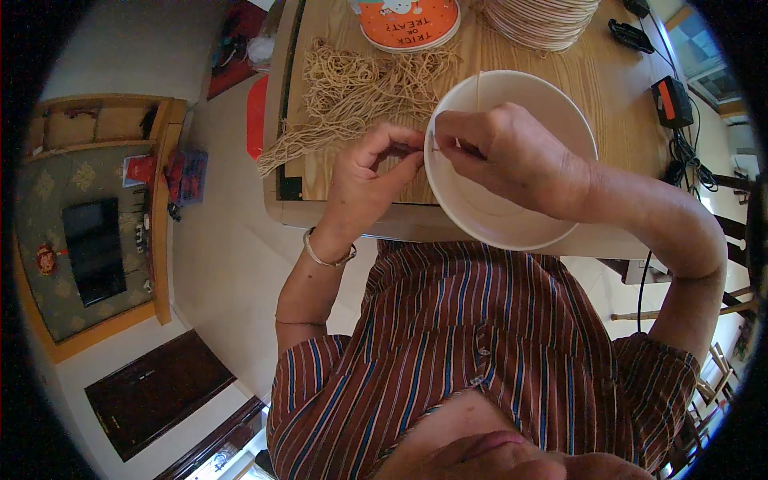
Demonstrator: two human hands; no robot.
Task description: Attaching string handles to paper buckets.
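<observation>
A white paper bucket (552, 100) stands tilted at the table's near edge, its open mouth toward me. Inside its mouth is my right hand (508, 156), fingers pinched together close to the left rim. A thin beige cord (478, 90) crosses the bucket's far rim and runs down to that hand. Outside the left rim, my left hand (364, 172) has thumb and forefinger pressed together against the wall. What lies between those fingertips is too small to make out. Beyond the left hand, a loose heap of beige cords (364, 84) spreads over the wooden table (620, 152).
An orange printed lid or bucket (408, 24) sits at the far edge, beside a stack of white rims (544, 20). To the right are a black and orange box (670, 102), a black device (630, 36) and coiled black cables (688, 160). A red stool (256, 116) stands left.
</observation>
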